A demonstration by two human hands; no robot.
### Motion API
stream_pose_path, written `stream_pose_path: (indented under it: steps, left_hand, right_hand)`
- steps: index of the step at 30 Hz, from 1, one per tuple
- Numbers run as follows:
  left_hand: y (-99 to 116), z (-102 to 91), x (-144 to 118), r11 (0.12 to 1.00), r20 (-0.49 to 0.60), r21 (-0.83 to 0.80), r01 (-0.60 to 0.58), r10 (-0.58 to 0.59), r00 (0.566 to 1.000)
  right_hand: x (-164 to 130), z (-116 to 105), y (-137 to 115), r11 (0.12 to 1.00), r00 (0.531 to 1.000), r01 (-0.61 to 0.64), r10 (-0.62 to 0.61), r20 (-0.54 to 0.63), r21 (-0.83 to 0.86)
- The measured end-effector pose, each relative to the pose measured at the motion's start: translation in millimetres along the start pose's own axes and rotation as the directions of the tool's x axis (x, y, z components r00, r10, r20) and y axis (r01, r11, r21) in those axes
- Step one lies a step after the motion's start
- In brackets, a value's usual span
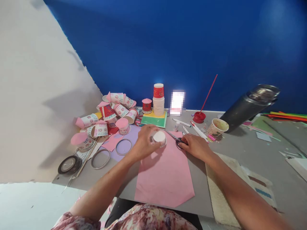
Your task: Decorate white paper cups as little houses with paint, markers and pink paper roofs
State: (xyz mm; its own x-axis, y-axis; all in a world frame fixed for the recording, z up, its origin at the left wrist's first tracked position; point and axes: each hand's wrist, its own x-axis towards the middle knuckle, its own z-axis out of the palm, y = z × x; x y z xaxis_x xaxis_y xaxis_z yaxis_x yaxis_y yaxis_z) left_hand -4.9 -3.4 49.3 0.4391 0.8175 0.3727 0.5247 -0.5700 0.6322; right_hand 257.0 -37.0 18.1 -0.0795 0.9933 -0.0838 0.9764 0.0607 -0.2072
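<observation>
My left hand is closed round the side of a small paper cup, whose white round end faces up, above the far part of a pink paper sheet. With its fingers at the dark handles, my right hand grips a pair of scissors. The blades point left and away, towards the cup. Several white markers lie just beyond the right hand. Whether the scissors touch the paper I cannot tell.
Decorated paper cups with pink cone tops crowd the left. Behind stands a cup stack on green paper. Tape rings lie front left. A patterned cup, a dark flask and a cloth are on the right.
</observation>
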Motion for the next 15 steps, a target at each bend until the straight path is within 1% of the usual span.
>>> stream_pose_path:
  steps: [1, 3, 5, 7, 8, 10, 12, 13, 14, 15]
  left_hand:
    - [-3, -5.9, 7, 0.999, -0.053, 0.013, 0.033, -0.033, 0.998]
    - [-13, -14.8, 27, 0.993, -0.113, 0.087, 0.08, -0.07, 0.991]
    - [-24, -17.6, 51, 0.981, -0.163, 0.144, 0.127, -0.104, 0.981]
    - [-34, -15.0, 76, 0.971, -0.158, 0.19, 0.145, -0.115, 0.981]
    - [-39, -12.9, 87, 0.967, -0.176, 0.207, 0.146, -0.111, 0.978]
    - [-43, -9.7, 103, 0.949, -0.175, 0.267, 0.169, -0.125, 0.977]
    - [-41, -10.2, 106, 0.933, -0.166, 0.299, 0.2, -0.156, 0.974]
    - [-38, -11.6, 100, 0.932, -0.171, 0.31, 0.187, -0.138, 0.975]
    - [-32, -13.1, 90, 0.936, -0.161, 0.326, 0.134, -0.085, 0.983]
    - [-26, -14.0, 75, 0.941, -0.13, 0.335, 0.056, -0.013, 0.991]
  right_hand:
    - [0, 1, 1, 1.0, 1.0, 0.004, -0.004, 0.011, -0.003]
    - [1, 3, 1, 1.0, 0.999, 0.01, -0.01, 0.031, -0.008]
    - [1, 4, 1, 1.0, 0.999, 0.01, -0.009, 0.044, -0.015]
    - [0, 4, 0, 1.0, 0.999, 0.004, -0.002, 0.052, -0.024]
    - [0, 3, 0, 1.0, 0.999, 0.0, 0.002, 0.054, -0.028]
    - [-1, 2, -1, 0.999, 0.998, -0.005, 0.007, 0.061, -0.033]
    - [-1, 1, -1, 0.999, 0.998, -0.008, 0.01, 0.065, -0.037]
    - [-1, 0, -1, 0.999, 0.998, -0.007, 0.01, 0.066, -0.038]
    - [-1, 0, -1, 0.999, 0.998, -0.008, 0.01, 0.066, -0.039]
    - [-1, 0, -1, 0.999, 0.998, -0.006, 0.009, 0.066, -0.04]
